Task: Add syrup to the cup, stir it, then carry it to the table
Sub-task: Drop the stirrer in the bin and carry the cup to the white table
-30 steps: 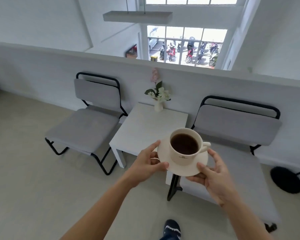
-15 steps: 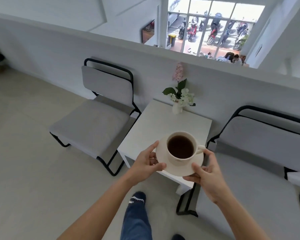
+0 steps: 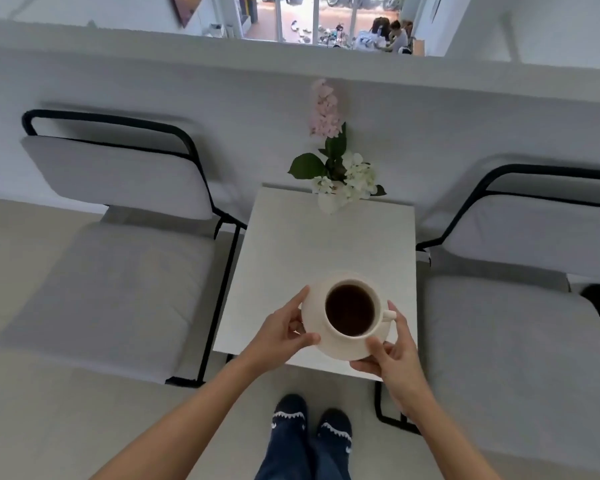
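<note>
Over white table (image 3: 291, 258) btwn 2 chairs: both hands' fingers pinching saucer (image 3: 340, 348).

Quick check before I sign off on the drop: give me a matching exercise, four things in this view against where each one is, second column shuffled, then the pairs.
Things:
1. cup
2. vase of flowers
3. left hand
4. right hand

Places:
A. at the table's far edge, by the wall
B. gripping the saucer rim on the handle side
C. on the saucer, over the table's near end
D. gripping the saucer rim opposite the handle

Pairs: 1-C, 2-A, 3-D, 4-B
</note>
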The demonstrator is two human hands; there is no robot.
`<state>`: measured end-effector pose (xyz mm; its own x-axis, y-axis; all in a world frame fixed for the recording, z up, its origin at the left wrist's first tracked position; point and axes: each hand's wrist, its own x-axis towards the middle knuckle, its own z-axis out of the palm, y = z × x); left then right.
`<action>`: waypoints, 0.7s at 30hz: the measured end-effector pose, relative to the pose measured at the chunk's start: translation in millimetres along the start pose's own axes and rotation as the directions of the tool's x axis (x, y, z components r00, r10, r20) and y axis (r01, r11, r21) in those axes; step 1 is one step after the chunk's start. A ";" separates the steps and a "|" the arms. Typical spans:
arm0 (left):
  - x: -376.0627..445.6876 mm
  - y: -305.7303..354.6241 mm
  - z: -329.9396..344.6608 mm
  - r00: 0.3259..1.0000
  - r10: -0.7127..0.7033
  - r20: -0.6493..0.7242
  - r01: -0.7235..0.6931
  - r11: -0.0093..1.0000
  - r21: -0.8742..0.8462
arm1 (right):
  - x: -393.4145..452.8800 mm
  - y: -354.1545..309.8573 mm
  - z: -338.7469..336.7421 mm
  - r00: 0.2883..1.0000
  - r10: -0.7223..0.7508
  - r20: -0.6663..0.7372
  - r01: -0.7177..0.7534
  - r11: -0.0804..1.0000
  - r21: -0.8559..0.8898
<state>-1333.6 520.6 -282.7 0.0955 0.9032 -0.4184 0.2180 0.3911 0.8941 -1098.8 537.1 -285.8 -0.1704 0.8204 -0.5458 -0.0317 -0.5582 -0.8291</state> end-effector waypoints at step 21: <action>173.4 -211.0 -10.8 0.992 -0.127 -0.009 0.127 0.982 0.137 | 205.0 161.8 4.0 0.987 0.137 -0.083 -0.146 0.982 -0.122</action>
<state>-1373.5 596.6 -542.2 0.0585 0.8478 -0.5271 0.3592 0.4747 0.8035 -1142.8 614.5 -531.3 -0.0906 0.7438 -0.6623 0.1137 -0.6529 -0.7488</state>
